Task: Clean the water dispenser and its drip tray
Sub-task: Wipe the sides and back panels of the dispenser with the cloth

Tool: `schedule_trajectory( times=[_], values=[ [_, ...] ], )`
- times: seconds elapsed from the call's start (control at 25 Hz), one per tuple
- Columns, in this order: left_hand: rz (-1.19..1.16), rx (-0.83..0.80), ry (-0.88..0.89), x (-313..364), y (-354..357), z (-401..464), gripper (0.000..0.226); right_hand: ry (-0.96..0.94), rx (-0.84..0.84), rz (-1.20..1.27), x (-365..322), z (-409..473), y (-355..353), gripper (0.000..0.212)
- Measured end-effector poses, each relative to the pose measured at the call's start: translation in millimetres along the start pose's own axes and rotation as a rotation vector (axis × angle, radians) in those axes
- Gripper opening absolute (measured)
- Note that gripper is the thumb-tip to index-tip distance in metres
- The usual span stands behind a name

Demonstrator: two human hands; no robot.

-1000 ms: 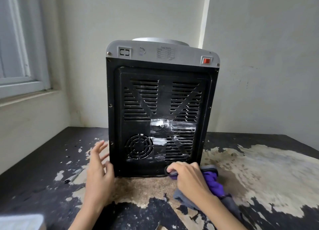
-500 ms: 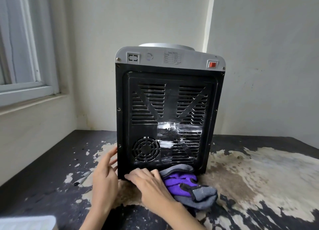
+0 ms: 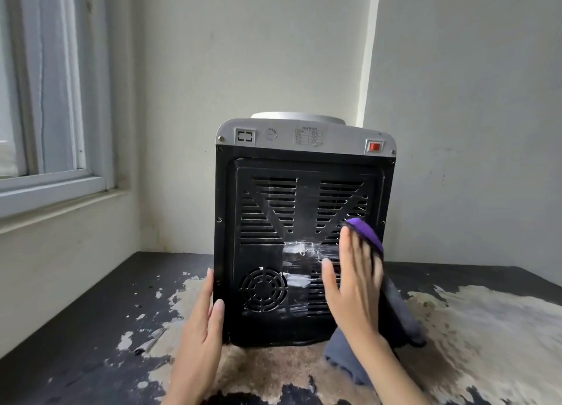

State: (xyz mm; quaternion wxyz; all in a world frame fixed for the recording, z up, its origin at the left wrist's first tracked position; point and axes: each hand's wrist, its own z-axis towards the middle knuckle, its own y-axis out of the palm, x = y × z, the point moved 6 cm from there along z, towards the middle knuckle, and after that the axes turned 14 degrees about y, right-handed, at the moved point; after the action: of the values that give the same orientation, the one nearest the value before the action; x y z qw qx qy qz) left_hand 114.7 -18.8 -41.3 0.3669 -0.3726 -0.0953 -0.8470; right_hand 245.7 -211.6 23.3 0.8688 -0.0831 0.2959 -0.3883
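The left hand (image 3: 199,337) stands on edge with straight fingers (image 3: 209,286) laid flat along the lower left side of the water dispenser (image 3: 304,210), thumb on its back panel. The right hand (image 3: 354,286) is raised before the panel's right half, fingers spread and extended, pressing a cloth (image 3: 369,234) against it. Both forearms rise from below.

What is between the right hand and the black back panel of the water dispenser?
In the head view, the purple and grey cloth lies between the right hand and the back panel of the water dispenser; straight fingers press it against the vents.
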Motion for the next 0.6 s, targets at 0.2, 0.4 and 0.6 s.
schedule_trajectory(
  times=[0.2,0.4,0.6],
  values=[
    [-0.047,0.037,0.024,2.9,-1.1,1.9,0.045,-0.391,-0.240,-0.152,-45.8,-65.2,33.7,0.061],
    [-0.026,0.091,0.000,6.9,-4.0,4.0,0.039,-0.544,-0.252,-0.031,-55.2,-61.1,10.9,0.060],
    [0.079,0.210,0.271,72.7,-22.0,62.2,0.048,-0.136,0.027,0.000,-13.0,25.1,-20.1,0.055]
  ],
)
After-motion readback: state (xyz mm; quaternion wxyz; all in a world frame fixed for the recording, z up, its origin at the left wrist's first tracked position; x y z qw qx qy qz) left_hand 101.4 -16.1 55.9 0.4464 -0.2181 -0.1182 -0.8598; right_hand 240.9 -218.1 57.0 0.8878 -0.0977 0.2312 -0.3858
